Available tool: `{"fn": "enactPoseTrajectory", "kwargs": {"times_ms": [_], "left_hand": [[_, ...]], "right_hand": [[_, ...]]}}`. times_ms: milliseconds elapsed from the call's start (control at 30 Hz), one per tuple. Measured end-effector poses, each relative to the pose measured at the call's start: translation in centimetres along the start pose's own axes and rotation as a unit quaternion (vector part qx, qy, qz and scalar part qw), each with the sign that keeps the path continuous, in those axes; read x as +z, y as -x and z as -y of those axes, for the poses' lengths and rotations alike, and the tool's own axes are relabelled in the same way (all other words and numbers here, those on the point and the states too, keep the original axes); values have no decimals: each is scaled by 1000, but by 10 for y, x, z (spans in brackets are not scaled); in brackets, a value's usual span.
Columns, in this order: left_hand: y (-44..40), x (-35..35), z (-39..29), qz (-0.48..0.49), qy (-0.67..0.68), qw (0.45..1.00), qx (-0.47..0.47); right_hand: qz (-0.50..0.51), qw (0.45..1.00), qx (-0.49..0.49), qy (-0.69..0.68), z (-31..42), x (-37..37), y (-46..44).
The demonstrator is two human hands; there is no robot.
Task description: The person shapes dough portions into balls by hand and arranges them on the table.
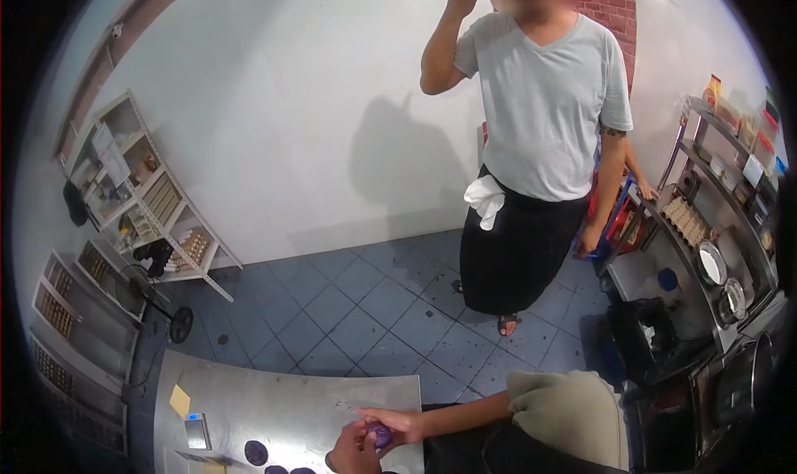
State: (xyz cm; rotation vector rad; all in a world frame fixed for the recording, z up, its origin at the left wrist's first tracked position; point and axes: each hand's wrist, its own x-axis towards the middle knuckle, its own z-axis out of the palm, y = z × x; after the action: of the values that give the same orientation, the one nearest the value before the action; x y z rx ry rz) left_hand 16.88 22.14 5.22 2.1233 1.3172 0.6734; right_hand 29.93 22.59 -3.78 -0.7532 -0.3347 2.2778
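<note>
A round purple ball of what looks like dough (381, 435) is cupped between both my hands over the right part of the metal table. My left hand (354, 449) comes up from below, its fingers curled against the ball's near side. My right hand (402, 425) reaches in from the right and wraps the far side, fingers meeting the left hand. To the left lies a flattened dark purple dough piece (256, 452). More purple pieces (300, 471) are cut off by the bottom edge.
A small digital scale (196, 431) and a yellow sheet (179, 401) sit on the metal table (332, 387). Across the tiled floor stands a person in a grey shirt (540, 109), one hand raised. Racks stand left (166, 200) and right (706, 175); a fan (180, 324) is at left.
</note>
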Motion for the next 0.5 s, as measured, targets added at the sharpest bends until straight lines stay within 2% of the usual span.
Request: {"fn": "enactPoseTrajectory", "kwargs": {"times_ms": [33,67,133,233,267,333,367,433,467,500], "left_hand": [[4,1,-5,-23,16,1000,-8],[8,4,2,-25,18,999,-14],[12,16,22,-42,-22,997,68],[21,14,18,-85,8,992,97],[24,9,11,-91,7,992,89],[24,-7,-10,-129,-155,976,79],[24,-9,-11,-138,-156,976,68],[28,-12,-9,-110,-71,991,32],[29,-13,-5,-62,-13,998,-5],[34,-9,-4,-70,-12,997,-12]], "right_hand": [[-29,999,-39,-10,-6,-3,-4],[-30,999,-33,-9,-10,-2,-4],[-106,994,-28,-24,-11,1,-5],[-106,991,-40,-70,-23,-5,-20],[-105,992,-31,-66,-25,-4,-19],[-61,996,-60,-10,-20,3,-17],[-57,997,-50,-2,-21,4,-19],[-15,996,-91,-7,-29,6,-23],[-12,997,-79,-3,-32,13,-19],[-34,997,-72,-4,-32,20,-13]]}}
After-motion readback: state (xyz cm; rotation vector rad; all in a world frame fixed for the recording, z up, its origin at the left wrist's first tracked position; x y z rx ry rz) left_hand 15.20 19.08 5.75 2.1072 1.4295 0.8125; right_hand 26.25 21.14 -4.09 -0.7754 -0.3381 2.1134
